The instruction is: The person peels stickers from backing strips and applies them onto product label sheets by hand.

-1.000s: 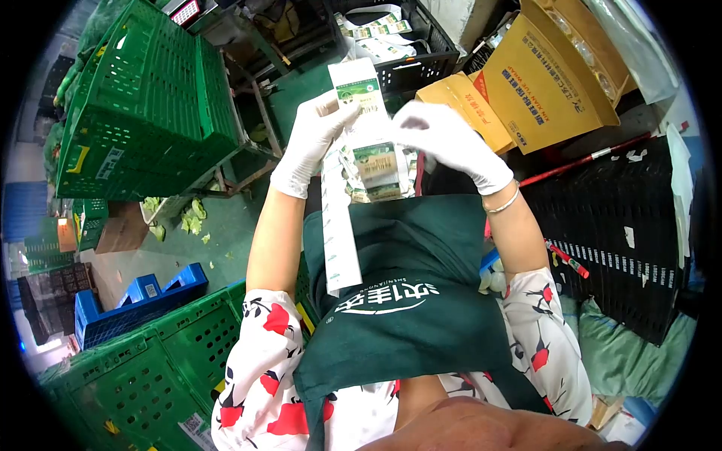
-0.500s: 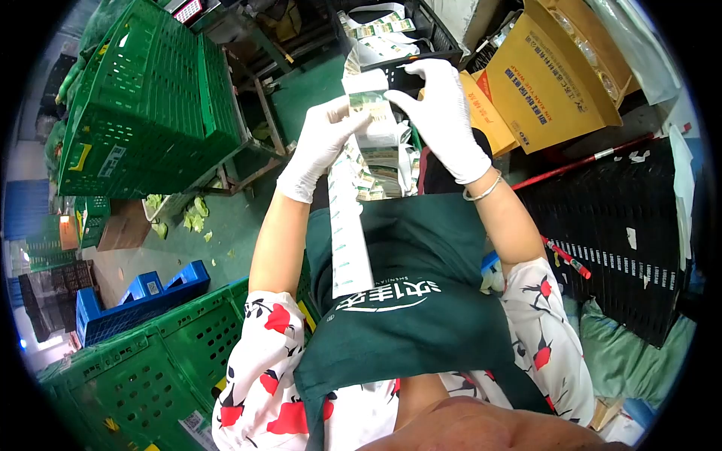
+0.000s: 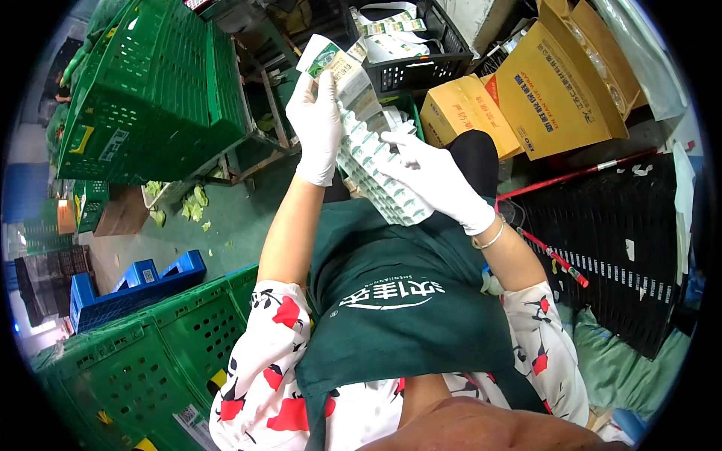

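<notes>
Long folded strips of printed labels (image 3: 377, 161), white and green with small repeated pictures, hang over my lap in front of the dark green apron (image 3: 398, 301). My left hand (image 3: 316, 128), in a white glove, pinches the strips near their upper end, thumb on top. Above that thumb a label end (image 3: 329, 60) with a green picture sticks up. My right hand (image 3: 436, 177), also gloved, has its bent fingers against the right edge of the strips and seems to grip them; its fingertips are partly hidden.
A black crate (image 3: 421, 73) with more label strips stands ahead. Cardboard boxes (image 3: 556, 90) are at the right, beside a stack of black crates (image 3: 609, 233) and a red pole (image 3: 553, 180). Green crates (image 3: 143, 98) stand left; leaves (image 3: 195, 204) lie on the floor.
The label strips have been gathered into a layered bundle and tilted, lower end to the right. My left hand has risen slightly; my right hand has come down to the strips' edge.
</notes>
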The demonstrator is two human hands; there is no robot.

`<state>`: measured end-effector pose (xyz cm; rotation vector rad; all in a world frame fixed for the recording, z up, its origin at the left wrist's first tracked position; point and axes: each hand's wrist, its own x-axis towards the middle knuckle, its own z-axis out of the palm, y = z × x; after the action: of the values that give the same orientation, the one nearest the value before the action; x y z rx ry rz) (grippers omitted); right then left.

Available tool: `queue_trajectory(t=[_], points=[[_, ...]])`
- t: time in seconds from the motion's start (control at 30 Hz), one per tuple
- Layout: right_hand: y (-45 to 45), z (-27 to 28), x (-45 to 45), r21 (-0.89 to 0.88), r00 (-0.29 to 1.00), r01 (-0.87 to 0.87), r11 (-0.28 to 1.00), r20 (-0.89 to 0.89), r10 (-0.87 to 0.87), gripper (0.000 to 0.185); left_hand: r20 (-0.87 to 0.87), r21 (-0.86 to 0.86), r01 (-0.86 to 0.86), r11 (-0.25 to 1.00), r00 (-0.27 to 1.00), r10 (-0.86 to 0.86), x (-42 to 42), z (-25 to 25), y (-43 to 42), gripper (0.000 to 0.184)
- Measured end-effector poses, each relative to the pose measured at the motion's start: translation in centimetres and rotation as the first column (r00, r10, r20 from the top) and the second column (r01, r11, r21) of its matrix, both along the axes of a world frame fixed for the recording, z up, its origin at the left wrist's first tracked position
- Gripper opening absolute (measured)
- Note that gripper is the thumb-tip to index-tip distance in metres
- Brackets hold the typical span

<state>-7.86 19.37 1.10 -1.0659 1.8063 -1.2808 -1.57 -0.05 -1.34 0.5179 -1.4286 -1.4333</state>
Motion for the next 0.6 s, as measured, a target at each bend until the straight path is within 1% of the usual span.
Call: queue_trajectory(t=[0.07,0.1,0.2,0.23,0.33,0.43,0.47,0.5,0.53,0.57,0.6], points=[[-0.6,-0.3,0.1,-0.017,0.985,0.041,0.999,-0.169,-0.043,0.048,0.046,-0.058,-0.034,0.998,0.998,0.036,-0.1,-0.2,0.1,0.021],[-1.0,-0.1,0.2,-0.069,0.953,0.108,0.992,-0.276,-0.122,0.049,0.129,-0.059,-0.076,0.995,0.988,0.083,0.0,0.3,0.4,0.018],[-2.0,0.4,-0.2,-0.137,0.945,0.048,0.989,-0.314,-0.089,0.04,0.143,-0.19,-0.132,0.973,0.977,0.16,-0.4,0.3,0.8,0.017],[-2.4,0.0,-0.2,-0.206,0.931,0.029,0.978,-0.35,-0.101,0.036,0.151,-0.214,-0.16,0.964,0.969,0.194,-0.5,0.2,0.9,0.017],[-2.5,-0.4,0.0,-0.155,0.869,0.023,0.988,-0.485,-0.097,0.035,0.146,-0.227,-0.154,0.962,0.971,0.19,-0.6,0.0,0.6,0.017],[-2.2,-0.6,1.0,-0.29,0.827,-0.046,0.956,-0.548,-0.126,0.033,0.229,-0.251,-0.155,0.956,0.95,0.214,-0.5,-0.9,0.0,0.016],[-1.5,-0.2,1.4,-0.261,0.915,-0.041,0.964,-0.398,-0.069,0.032,0.224,-0.175,-0.136,0.975,0.959,0.174,-0.3,-1.1,-0.2,0.017],[-0.7,1.2,1.8,-0.232,0.972,-0.041,0.972,-0.235,-0.015,0.031,0.215,-0.1,-0.115,0.988,0.967,0.134,-0.1,-0.4,-0.1,0.017],[-0.1,2.5,1.7,-0.202,0.997,-0.046,0.978,-0.063,0.034,0.031,0.202,-0.023,-0.092,0.996,0.975,0.094,0.1,0.0,-0.1,0.017],[0.3,3.5,0.8,-0.203,1.0,-0.016,0.979,0.021,0.021,0.027,0.192,-0.055,-0.01,0.998,0.981,0.02,0.1,-1.2,-1.5,0.018],[0.6,4.0,-0.4,-0.182,0.989,0.041,0.982,0.144,-0.015,0.025,0.258,-0.024,0.139,0.99,0.958,-0.128,0.9,-1.2,-2.3,0.02]])
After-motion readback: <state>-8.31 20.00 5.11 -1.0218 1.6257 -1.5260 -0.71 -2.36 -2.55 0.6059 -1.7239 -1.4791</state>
